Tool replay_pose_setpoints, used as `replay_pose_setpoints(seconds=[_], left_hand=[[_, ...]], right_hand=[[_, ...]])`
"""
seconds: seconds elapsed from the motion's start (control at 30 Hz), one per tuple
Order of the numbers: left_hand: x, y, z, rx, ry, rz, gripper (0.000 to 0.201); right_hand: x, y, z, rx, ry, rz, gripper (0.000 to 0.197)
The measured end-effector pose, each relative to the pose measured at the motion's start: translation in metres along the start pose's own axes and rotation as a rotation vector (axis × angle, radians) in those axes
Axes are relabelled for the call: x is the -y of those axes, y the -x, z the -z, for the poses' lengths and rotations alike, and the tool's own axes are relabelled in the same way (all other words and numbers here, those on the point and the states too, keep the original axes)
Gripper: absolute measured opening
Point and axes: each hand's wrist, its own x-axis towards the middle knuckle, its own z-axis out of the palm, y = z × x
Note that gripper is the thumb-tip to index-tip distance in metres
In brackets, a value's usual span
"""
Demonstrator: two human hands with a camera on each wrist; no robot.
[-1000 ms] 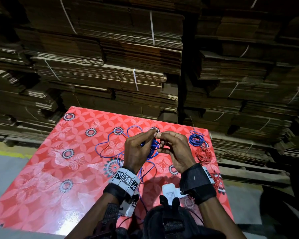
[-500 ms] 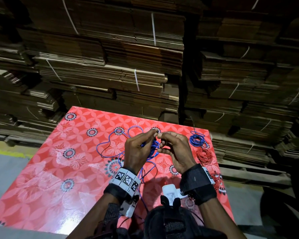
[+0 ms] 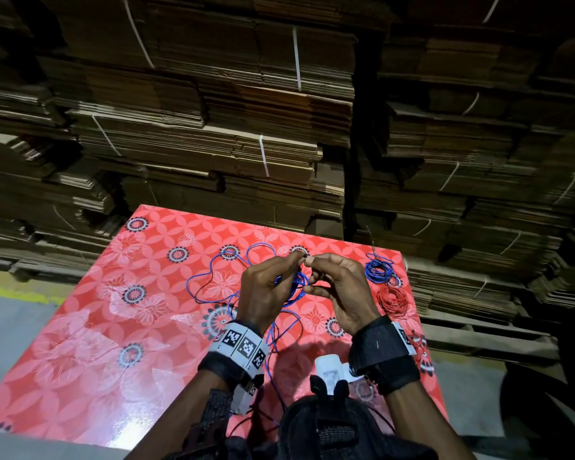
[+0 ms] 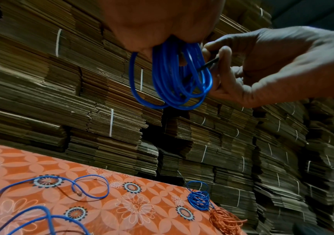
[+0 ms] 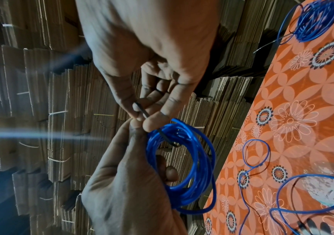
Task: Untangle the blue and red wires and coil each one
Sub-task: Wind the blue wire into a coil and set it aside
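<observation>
My left hand point(image 3: 287, 267) holds a coil of blue wire point(image 3: 296, 288) in the air above the red flowered table point(image 3: 97, 343). In the left wrist view the coil point(image 4: 174, 79) hangs from the left fingers. My right hand point(image 3: 316, 265) pinches a thin black tie point(image 5: 141, 111) between thumb and forefinger at the coil's top point(image 5: 184, 167). The wire's loose blue tail point(image 3: 213, 283) lies in loops on the table. A finished blue coil point(image 3: 379, 268) and a red coil point(image 3: 394, 300) lie at the table's right edge.
Strapped stacks of flattened cardboard point(image 3: 213, 127) rise just behind the table's far edge. A small white object point(image 3: 329, 370) lies on the table near my right wrist. Grey floor point(image 3: 7, 327) with a yellow line shows at the left.
</observation>
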Motion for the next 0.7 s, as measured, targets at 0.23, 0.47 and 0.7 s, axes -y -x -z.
replay_pose_setpoints(seconds=[0.23, 0.47, 0.7], left_hand=[[-0.001, 0.001, 0.0, -0.002, -0.016, 0.003, 0.034], [0.0, 0.002, -0.001, 0.04, -0.005, -0.015, 0.031], [-0.001, 0.005, -0.004, 0.005, 0.004, 0.006, 0.023]], right_hand=[[0.0, -0.001, 0.005, 0.015, 0.003, -0.019, 0.006], [0.003, 0.001, 0.01, 0.01, 0.037, -0.038, 0.006], [0.004, 0.001, 0.012, 0.021, 0.016, -0.058, 0.014]])
